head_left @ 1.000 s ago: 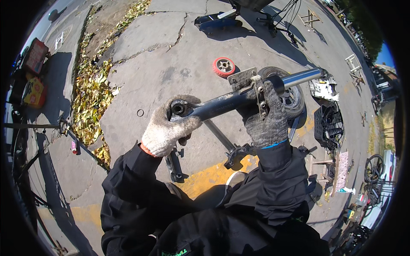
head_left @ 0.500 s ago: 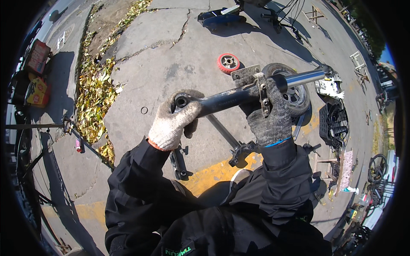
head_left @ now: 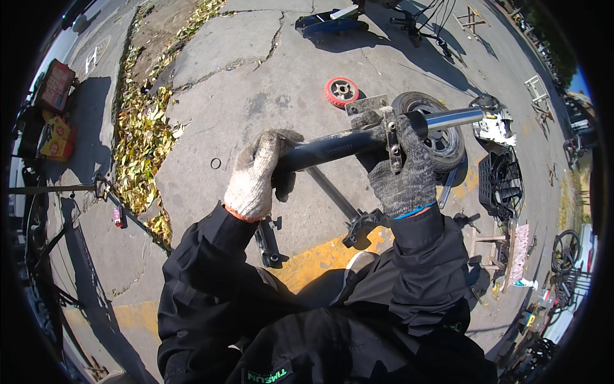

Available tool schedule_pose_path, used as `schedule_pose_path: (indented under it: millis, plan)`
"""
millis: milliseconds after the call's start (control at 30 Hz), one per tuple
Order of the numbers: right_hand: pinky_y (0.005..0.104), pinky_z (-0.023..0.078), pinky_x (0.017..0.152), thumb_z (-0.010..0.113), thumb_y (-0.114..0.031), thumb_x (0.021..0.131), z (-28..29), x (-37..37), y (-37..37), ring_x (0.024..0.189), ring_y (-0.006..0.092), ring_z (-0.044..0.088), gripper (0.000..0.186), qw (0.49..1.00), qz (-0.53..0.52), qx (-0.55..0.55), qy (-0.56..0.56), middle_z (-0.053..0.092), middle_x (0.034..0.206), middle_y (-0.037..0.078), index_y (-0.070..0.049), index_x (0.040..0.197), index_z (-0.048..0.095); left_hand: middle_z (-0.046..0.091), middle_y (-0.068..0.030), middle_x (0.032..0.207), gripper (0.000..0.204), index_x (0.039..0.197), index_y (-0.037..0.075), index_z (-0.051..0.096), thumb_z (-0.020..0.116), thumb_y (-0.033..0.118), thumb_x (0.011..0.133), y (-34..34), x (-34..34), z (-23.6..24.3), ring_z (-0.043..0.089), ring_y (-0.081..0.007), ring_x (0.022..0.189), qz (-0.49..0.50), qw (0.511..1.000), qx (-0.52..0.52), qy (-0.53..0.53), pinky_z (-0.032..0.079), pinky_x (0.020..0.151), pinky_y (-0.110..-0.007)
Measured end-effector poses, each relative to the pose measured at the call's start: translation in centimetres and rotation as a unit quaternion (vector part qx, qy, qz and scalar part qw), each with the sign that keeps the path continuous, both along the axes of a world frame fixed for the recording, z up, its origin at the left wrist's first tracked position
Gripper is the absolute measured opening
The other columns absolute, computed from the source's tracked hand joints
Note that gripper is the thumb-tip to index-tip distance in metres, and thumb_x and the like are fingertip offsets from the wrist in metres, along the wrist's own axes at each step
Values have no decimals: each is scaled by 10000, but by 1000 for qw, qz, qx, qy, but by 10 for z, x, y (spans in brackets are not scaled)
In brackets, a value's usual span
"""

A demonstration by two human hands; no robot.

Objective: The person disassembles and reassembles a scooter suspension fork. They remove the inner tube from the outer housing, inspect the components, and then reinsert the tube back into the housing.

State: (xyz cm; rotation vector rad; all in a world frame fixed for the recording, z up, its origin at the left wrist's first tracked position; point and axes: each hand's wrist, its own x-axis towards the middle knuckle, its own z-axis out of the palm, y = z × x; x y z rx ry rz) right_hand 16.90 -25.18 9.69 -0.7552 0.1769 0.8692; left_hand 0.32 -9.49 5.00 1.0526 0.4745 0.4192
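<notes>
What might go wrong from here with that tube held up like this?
The black tube looks smooth, so the gloved left hand and right hand might slip, perhaps dropping it onto the dark clamp-like part near the shoe.

The right hand's fingers sit close beside the bracket, which could snag or pinch them if the tube twists.

The small black ring on the pavement could get kicked away.
</notes>
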Motion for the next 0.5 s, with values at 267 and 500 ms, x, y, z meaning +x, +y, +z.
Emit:
schedule_pose_path:
  millis: [267, 500]
  plan:
    - [358, 542, 968, 628, -216, 952, -5, -1, -3, 1090, 258, 646, 294, 1000, 14, 14, -16, 659, 1164, 177, -4, 1155, 639, 600, -77, 709, 667, 1098, 36, 618, 449, 664, 948, -1, 1, -5, 513, -157, 457, 25, 999, -37, 30, 397, 394, -284]
    - [476, 481, 1049, 655, -188, 917, -11, 3, 0, 1147, 302, 613, 311, 999, 20, 30, -13, 660, 1161, 168, -41, 1192, 642, 595, -83, 674, 677, 1050, -9, 632, 382, 618, 993, -2, 5, -3, 497, -141, 414, 51, 997, -50, 26, 385, 363, -258]
